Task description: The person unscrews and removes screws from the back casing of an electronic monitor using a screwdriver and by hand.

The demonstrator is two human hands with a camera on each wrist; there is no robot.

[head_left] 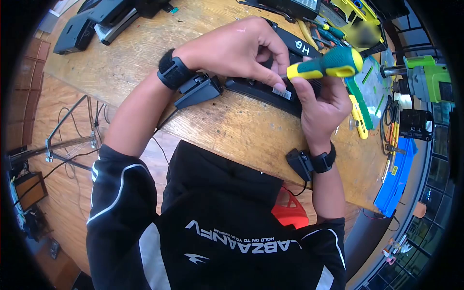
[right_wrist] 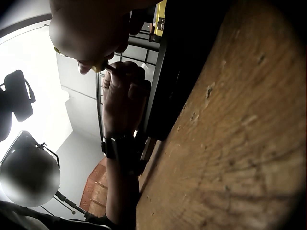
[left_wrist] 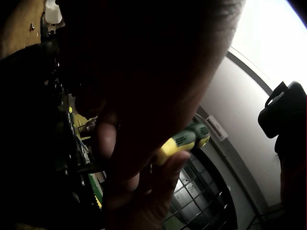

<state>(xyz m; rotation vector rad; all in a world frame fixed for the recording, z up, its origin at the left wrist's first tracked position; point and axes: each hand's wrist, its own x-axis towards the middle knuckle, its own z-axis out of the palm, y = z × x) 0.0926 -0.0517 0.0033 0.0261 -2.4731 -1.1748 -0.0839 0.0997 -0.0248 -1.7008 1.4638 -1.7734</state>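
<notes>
My right hand grips the green and yellow handle of a screwdriver, thumb along its near side. The handle points up and to the right, its shaft toward the left hand. My left hand reaches over a long black case, thumb and curled fingers around the screwdriver's shaft end. In the right wrist view the shaft runs into the left hand's fingers; its tip is hidden there. Beside the left thumb, a white barcode label shows on the case. The left wrist view is mostly dark.
Black devices stand at the table's far left. Pliers and other hand tools lie behind the case. A yellow utility knife, a green drill and a blue tray are at the right. The wooden table's front edge is near my body.
</notes>
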